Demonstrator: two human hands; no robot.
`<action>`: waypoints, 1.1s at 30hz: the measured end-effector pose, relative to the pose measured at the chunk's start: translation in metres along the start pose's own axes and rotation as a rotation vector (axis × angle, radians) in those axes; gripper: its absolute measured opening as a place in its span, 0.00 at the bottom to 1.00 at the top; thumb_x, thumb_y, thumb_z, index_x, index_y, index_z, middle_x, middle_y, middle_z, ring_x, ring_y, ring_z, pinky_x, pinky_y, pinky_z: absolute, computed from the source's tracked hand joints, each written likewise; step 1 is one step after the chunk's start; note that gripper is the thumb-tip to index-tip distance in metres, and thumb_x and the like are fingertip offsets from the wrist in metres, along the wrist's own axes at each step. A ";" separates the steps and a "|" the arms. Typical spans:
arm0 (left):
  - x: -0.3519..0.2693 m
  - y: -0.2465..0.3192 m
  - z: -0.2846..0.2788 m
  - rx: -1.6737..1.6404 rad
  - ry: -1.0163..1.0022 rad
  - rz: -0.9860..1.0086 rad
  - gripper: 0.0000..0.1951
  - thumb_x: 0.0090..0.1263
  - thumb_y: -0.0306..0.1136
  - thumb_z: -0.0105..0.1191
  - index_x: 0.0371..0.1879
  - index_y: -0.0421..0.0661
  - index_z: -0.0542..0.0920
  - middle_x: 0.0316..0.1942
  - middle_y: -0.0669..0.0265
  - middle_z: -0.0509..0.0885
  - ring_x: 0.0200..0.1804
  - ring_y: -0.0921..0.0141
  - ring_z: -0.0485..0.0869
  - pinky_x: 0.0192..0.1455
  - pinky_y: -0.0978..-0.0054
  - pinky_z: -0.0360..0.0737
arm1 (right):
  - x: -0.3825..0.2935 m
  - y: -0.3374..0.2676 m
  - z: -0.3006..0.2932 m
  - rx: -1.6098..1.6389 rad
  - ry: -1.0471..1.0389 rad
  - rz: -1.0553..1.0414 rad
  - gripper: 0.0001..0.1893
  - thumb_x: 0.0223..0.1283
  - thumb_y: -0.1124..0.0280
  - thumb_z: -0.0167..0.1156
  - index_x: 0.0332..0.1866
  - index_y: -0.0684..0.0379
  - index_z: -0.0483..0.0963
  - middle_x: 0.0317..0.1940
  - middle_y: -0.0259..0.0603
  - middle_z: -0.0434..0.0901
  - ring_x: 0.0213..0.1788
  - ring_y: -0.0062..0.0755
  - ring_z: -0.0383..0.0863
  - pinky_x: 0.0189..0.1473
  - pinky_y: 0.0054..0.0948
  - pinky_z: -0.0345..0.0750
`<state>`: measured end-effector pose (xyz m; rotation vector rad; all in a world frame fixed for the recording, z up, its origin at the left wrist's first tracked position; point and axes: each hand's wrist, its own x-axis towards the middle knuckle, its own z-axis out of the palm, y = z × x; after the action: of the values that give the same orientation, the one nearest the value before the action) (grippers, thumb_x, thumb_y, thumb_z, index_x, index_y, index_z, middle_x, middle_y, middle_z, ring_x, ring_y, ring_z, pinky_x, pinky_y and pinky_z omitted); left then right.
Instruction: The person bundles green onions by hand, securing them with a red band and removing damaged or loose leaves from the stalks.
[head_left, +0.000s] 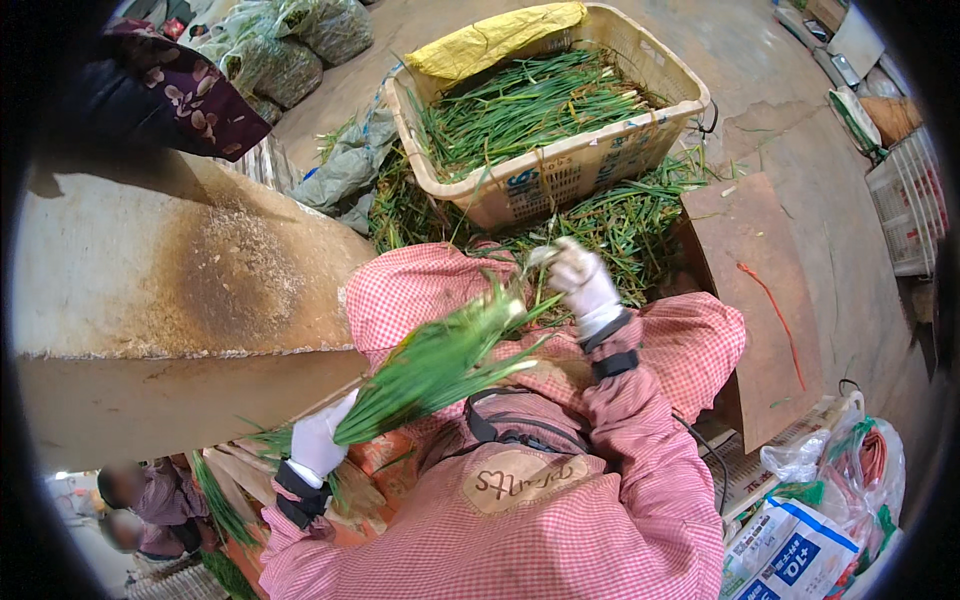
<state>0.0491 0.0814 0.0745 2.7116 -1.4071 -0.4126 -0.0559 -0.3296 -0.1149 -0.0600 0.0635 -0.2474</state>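
Observation:
My left hand (321, 441), in a white glove, grips the leafy end of a bunch of green onions or chives (435, 356). The pale root ends point up and right across my lap. My right hand (583, 279), gloved in white and blurred, is near those root ends with its fingers curled; a pale strand shows at its fingertips, though what it holds is unclear. Beyond my knees a cream plastic crate (551, 169) holds more of the green stalks (540, 105), with a yellow woven sack (491, 37) over its far rim. Loose trimmings (622, 232) lie around the crate's base.
A stained pale slab (225, 270) stands at my left. At right lie a brown board (757, 300) with an orange string and, lower down, plastic bags (862, 472). Full clear bags (292, 60) and a person's patterned garment (187, 94) are at upper left; other people (161, 495) sit lower left.

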 end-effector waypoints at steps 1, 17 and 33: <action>-0.004 -0.009 0.000 0.150 -0.056 -0.018 0.31 0.51 0.26 0.54 0.59 0.55 0.70 0.31 0.61 0.80 0.31 0.60 0.79 0.33 0.65 0.75 | -0.005 -0.023 0.004 0.064 -0.013 -0.041 0.10 0.67 0.71 0.42 0.46 0.61 0.68 0.15 0.22 0.58 0.14 0.14 0.54 0.15 0.16 0.54; -0.008 -0.005 0.034 0.391 0.376 0.156 0.31 0.45 0.20 0.52 0.56 0.46 0.68 0.57 0.59 0.73 0.26 0.66 0.73 0.31 0.69 0.70 | -0.050 0.100 0.067 -2.317 -0.545 -0.271 0.30 0.52 0.51 0.59 0.57 0.59 0.68 0.54 0.54 0.72 0.57 0.48 0.70 0.61 0.42 0.63; 0.002 -0.012 0.013 0.429 0.452 0.396 0.27 0.49 0.25 0.51 0.52 0.61 0.74 0.55 0.62 0.74 0.24 0.72 0.70 0.26 0.75 0.70 | -0.048 0.021 0.084 -2.318 -0.150 -0.454 0.42 0.34 0.51 0.70 0.59 0.60 0.64 0.55 0.48 0.69 0.57 0.47 0.68 0.56 0.43 0.64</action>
<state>0.0561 0.0872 0.0593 2.4583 -1.9766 0.5472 -0.0917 -0.2928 -0.0297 -2.4174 0.1577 -0.5034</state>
